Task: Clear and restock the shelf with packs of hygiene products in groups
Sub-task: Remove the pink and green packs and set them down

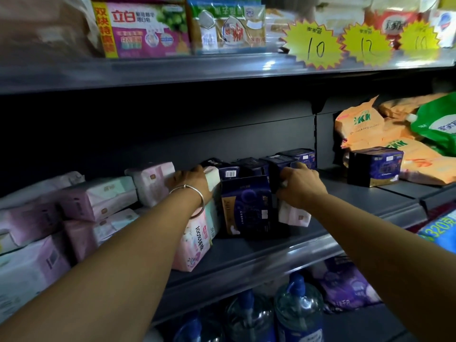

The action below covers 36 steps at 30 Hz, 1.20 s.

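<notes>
From the head camera we look at a dark shelf (357,208) with both arms reaching in. Our left hand (191,180), a silver bangle (195,193) on its wrist, curls its fingers over the top of a white pack (212,178) wedged between the pale stacks and the dark boxes. Our right hand (299,185) grips the upper edge of a dark box (281,166) in the row, and a small white-pink pack (293,215) shows just beneath that hand; whether the fingers also pinch it we cannot tell.

The dark boxes (246,203) stand upright, their long axes vertical, and line up in a row that runs from the shelf front back toward the rear right. The front box faces us with purple and gold print too dim to read; a barcode shows on the top of the box behind it. One more dark box (375,166) stands apart to the right, beside orange bags (362,127) with green letters.

Left of the row, pink and white packs (98,201) lie flat in stacks, long axes running left to right. A pink pack (195,240) under our left wrist stands on end and reads "100%".

On the shelf above, a pink soap box (145,30) reads "立白", and yellow star tags (315,45) show "10" and "12". Below, blue-capped bottles (298,314) stand, and a blue pack (439,230) at the right reads "320".
</notes>
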### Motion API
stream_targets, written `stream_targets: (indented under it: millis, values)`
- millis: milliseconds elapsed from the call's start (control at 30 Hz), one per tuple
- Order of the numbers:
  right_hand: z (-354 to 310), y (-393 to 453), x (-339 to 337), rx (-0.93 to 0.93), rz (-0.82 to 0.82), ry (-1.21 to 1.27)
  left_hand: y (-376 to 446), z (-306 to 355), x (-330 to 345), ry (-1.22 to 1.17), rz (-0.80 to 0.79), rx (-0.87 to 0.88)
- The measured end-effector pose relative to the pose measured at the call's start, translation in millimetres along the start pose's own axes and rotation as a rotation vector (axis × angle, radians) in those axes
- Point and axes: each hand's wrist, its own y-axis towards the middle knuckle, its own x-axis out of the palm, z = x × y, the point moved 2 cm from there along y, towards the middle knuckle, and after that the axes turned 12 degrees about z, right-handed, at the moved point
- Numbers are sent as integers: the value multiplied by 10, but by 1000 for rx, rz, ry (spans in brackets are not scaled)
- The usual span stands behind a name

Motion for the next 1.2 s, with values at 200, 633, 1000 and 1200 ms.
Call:
stream_targets:
  millis: [200,633,1000,1200]
  values:
    - [-77,-130,-128,-183,-444,-313,80,83,43,-32,-28,-64]
    - [-4,47,-162,-403,-349,-620,254,43,54,-273,33,-248]
    - [135,83,-206,-289,-451,-560,204,152,-63,-518,77,-319]
    - [130,82,-264,-275,-396,-465,119,150,31,-521,-26,-254]
